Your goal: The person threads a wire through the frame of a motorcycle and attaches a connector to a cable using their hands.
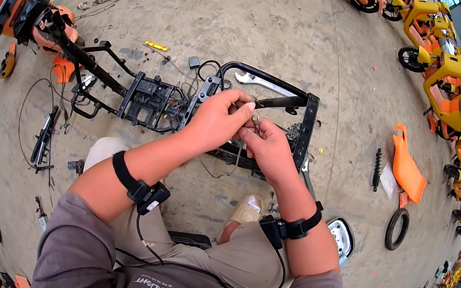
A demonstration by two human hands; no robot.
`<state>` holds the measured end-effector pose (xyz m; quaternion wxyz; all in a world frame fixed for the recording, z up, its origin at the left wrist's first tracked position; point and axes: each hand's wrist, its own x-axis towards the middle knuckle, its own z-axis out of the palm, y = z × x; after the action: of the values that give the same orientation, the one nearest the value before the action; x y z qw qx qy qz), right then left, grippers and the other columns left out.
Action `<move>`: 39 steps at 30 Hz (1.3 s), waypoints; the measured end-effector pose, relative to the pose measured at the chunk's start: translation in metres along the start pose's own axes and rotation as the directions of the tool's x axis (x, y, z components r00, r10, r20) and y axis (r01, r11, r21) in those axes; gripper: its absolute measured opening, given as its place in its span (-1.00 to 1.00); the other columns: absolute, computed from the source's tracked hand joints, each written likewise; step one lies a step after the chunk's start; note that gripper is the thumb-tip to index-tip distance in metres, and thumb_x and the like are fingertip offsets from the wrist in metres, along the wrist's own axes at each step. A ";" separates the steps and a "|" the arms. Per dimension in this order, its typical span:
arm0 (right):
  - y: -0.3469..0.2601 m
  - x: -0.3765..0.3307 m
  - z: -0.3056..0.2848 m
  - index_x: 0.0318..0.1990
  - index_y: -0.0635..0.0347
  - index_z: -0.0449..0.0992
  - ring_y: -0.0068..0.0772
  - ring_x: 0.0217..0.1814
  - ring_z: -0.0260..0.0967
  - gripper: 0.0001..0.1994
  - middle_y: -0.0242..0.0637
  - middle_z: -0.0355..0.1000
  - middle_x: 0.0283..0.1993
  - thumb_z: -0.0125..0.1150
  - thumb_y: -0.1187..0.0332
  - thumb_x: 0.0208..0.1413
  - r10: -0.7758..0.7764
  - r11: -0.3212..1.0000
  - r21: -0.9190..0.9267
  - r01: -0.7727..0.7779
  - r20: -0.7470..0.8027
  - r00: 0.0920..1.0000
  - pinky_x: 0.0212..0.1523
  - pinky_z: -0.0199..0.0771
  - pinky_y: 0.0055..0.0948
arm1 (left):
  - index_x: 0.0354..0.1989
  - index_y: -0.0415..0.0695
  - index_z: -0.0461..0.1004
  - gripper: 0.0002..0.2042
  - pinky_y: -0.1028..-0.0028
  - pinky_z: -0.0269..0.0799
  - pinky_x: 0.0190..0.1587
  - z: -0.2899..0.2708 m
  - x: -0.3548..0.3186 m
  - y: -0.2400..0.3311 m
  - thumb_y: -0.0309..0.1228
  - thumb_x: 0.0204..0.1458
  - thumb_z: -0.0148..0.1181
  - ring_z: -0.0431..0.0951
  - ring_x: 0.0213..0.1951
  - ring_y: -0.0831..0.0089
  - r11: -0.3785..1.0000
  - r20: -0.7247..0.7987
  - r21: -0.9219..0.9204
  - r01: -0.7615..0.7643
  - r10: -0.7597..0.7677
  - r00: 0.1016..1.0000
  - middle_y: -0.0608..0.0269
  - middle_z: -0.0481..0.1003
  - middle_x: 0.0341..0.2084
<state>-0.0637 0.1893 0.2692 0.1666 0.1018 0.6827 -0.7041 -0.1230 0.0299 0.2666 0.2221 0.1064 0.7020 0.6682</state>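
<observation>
An orange panel (407, 169) lies near a black tyre (390, 230).

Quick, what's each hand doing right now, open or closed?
Bare left hand: pinched closed; what it holds, if anything, cannot be told.
Bare right hand: closed on a small silvery metal part.

A scooter workshop in a large hall: beneath the fingers (240, 95), a stripped black scooter frame (309, 120) sits on the bare concrete floor (220, 20), a wrench (265, 83) just beyond them; a loose tyre (390, 229) lies off to their right, and yellow scooters (447, 67) stand in a row farther right.
</observation>
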 end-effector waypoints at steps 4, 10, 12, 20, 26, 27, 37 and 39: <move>0.005 0.003 0.010 -0.08 0.33 0.52 -0.58 -0.21 0.46 -0.83 -0.35 0.57 -0.23 0.21 0.42 0.26 -0.044 0.999 -0.032 0.044 -0.012 0.999 -0.19 0.45 -0.52 | 0.05 -0.21 0.46 -0.74 0.50 0.46 -0.26 -0.008 -0.005 -0.003 -0.38 0.25 0.18 0.52 -0.29 0.60 0.988 -0.104 0.097 -0.124 0.134 0.985 0.24 0.52 -0.14; 0.015 0.007 0.006 -0.13 0.35 0.56 -0.52 -0.19 0.51 -0.83 -0.24 0.60 -0.22 0.24 0.43 0.20 -0.202 0.974 -0.118 0.191 -0.085 0.976 -0.14 0.49 -0.46 | 0.08 -0.19 0.44 -0.62 0.17 0.35 0.15 -0.011 0.003 0.011 -0.45 0.05 0.26 0.46 0.05 0.05 0.534 -0.015 0.712 -0.456 0.661 0.751 0.03 0.47 0.04; 0.007 0.002 0.001 -0.15 0.32 0.58 -0.47 -0.24 0.54 -0.83 -0.19 0.60 -0.28 0.23 0.41 0.17 -0.131 0.970 -0.221 0.106 -0.103 0.986 -0.20 0.51 -0.40 | 0.01 -0.19 0.48 -0.64 0.12 0.30 0.18 -0.006 0.000 0.024 -0.46 -0.01 0.28 0.42 0.11 -0.03 0.423 0.066 0.769 -0.479 0.693 0.718 0.01 0.49 0.01; 0.006 0.008 0.000 -0.28 0.19 0.62 0.10 -0.17 0.54 -0.83 -0.02 0.57 -0.29 0.24 0.33 0.01 -0.347 0.880 -0.410 0.241 -0.207 0.915 -0.17 0.53 -0.10 | 0.20 -0.29 0.40 -0.67 0.33 0.32 0.21 -0.033 -0.005 0.002 -0.50 0.28 0.07 0.50 0.10 0.28 0.699 0.049 0.657 -0.282 0.334 0.941 0.04 0.53 0.02; 0.030 0.019 0.003 -0.34 0.16 0.64 0.07 -0.20 0.55 -0.89 -0.10 0.59 -0.33 0.27 0.44 -0.07 -0.488 0.834 -0.435 0.338 -0.297 0.821 -0.19 0.51 -0.04 | 0.29 -0.25 0.32 -0.62 0.36 0.20 0.26 -0.036 0.003 -0.008 -0.38 0.35 0.03 0.47 0.10 0.34 0.693 0.051 0.688 -0.217 0.252 0.966 0.07 0.52 0.04; 0.027 0.017 0.004 -0.35 0.17 0.64 0.08 -0.20 0.55 -0.89 -0.08 0.58 -0.34 0.29 0.44 -0.08 -0.488 0.831 -0.443 0.337 -0.290 0.823 -0.19 0.51 -0.04 | 0.27 -0.25 0.33 -0.62 0.35 0.26 0.20 -0.037 0.005 -0.009 -0.37 0.35 0.04 0.47 0.09 0.33 0.668 0.045 0.709 -0.226 0.277 0.960 0.07 0.51 0.03; 0.025 0.017 0.002 -0.41 0.20 0.60 0.12 -0.21 0.50 -0.92 -0.06 0.55 -0.38 0.33 0.47 -0.11 -0.490 0.834 -0.451 0.319 -0.338 0.804 -0.19 0.47 0.00 | 0.01 -0.38 0.51 -0.60 0.25 0.53 -0.06 0.003 0.001 0.018 -0.21 0.29 0.17 0.61 -0.18 0.10 0.659 -0.034 0.716 -0.230 0.362 0.932 -0.18 0.59 -0.16; 0.027 0.017 0.001 -0.41 0.20 0.60 0.12 -0.21 0.50 -0.92 -0.06 0.55 -0.38 0.34 0.47 -0.12 -0.490 0.835 -0.447 0.321 -0.340 0.803 -0.19 0.47 0.00 | 0.00 -0.37 0.52 -0.60 0.24 0.52 -0.05 0.003 0.001 0.019 -0.19 0.29 0.16 0.61 -0.18 0.09 0.634 -0.030 0.736 -0.235 0.378 0.925 -0.19 0.59 -0.17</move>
<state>-0.0698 0.1859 0.2382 -0.1338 0.0742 0.8270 -0.5410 -0.1258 0.0344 0.2845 -0.0197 0.2416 0.8956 0.3731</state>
